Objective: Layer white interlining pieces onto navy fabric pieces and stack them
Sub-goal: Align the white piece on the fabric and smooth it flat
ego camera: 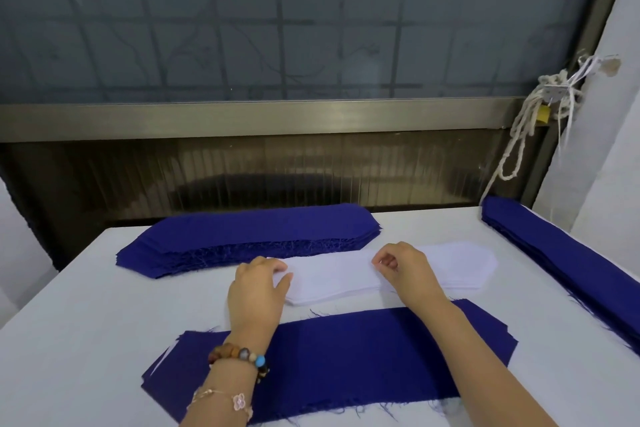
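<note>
A pile of white interlining pieces (pixel 341 274) lies across the middle of the table. My left hand (pixel 258 288) rests on its left end with fingers spread flat. Near the pile's right part, my right hand (pixel 403 267) pinches the top white piece between thumb and curled fingers. Close to me lies a navy fabric piece (pixel 346 354) on top of a low stack, with white edges peeking out at its left and bottom. A thick stack of navy pieces (pixel 256 236) sits behind the white pile.
Another long navy stack (pixel 568 256) runs along the table's right edge. The table (pixel 69 340) has a white cover. A window frame and dark panel stand behind it; white cords (pixel 533 125) hang at the far right.
</note>
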### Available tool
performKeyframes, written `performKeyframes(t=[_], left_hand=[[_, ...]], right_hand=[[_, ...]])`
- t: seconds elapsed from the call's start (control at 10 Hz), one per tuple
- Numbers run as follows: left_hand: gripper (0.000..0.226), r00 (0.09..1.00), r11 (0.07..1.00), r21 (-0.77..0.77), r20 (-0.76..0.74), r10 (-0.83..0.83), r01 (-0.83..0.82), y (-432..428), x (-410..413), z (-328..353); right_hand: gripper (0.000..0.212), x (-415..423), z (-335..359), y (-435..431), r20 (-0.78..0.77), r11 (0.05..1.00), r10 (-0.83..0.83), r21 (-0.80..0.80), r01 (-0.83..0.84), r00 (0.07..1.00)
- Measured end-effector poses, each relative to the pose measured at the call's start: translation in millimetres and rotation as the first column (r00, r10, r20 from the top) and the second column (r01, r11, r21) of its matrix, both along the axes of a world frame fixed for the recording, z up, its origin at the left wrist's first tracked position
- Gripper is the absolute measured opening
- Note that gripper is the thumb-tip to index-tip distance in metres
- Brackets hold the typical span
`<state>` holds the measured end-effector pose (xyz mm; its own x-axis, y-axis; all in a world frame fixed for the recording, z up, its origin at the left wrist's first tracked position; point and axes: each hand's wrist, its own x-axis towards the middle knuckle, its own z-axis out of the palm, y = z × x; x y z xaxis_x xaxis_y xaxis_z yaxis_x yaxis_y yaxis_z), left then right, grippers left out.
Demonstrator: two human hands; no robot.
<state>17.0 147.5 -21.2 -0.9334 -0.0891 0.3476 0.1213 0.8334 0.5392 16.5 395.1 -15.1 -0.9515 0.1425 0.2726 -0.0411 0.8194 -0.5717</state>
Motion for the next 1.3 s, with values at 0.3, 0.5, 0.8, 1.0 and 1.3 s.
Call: performKeyframes(t=[0.3, 0.5, 0.8, 1.0, 1.3], left_hand=[[0.03, 0.999, 0.999, -0.002, -0.014, 0.04, -0.04, -3, -4, -4], [0.069, 0.961, 0.955, -0.194, 0.113, 0.251, -0.226, -3, -5, -8], [0.06, 0.974, 0.976, -0.086, 0.092, 0.205, -0.198, -3, -5, -9], [0.023, 0.979, 0.975, 0.092, -0.02, 0.203, -0.2, -6, -4, -2], [0.009, 0.963, 0.966, 0.174, -0.158, 0.221, -0.193, -7, -2, 1]], right_hand=[[0.004, -5, -10, -8, -0.039, 0.99, 0.02, -0.137, -0.026, 0.999], [0.008, -4, -12, -8, -0.055, 0.99, 0.026, -0.133, -0.034, 0.998], [0.009, -3, -13, -8, -0.067, 0.987, 0.023, -0.158, -0.034, 0.997], [0.009, -5, -15, -7, -0.069, 0.988, 0.024, -0.15, -0.034, 0.997], [0.008, -4, -15, -7, -0.076, 0.984, 0.037, -0.171, -0.049, 0.996]])
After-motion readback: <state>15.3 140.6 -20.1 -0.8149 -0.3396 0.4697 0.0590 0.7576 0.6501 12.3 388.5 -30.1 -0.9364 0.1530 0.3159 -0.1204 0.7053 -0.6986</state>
